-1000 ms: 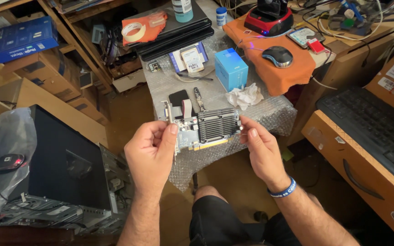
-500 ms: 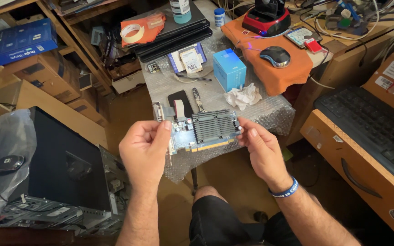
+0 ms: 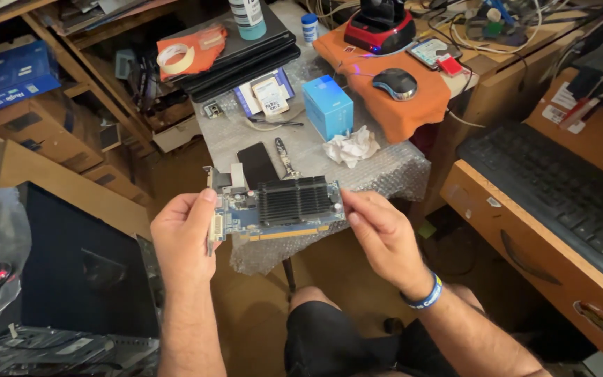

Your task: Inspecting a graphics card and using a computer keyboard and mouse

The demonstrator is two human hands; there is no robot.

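Above bubble wrap point(image 3: 392, 174), both hands, left point(image 3: 184, 234) and right point(image 3: 384, 234), still pinch the graphics card point(image 3: 280, 208), now level.

Between the hands, a blue circuit card point(image 3: 273, 209) with a black ribbed block and gold edge. Beyond it, a light-blue box point(image 3: 328, 107), an orange cloth point(image 3: 399, 112), and white crumpled paper point(image 3: 352, 148).

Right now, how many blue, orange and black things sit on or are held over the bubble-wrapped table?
Blue: 2, graphics card in left hand and right hand, box
Orange: 1, cloth
Black: 1, flat slab
Total: 4
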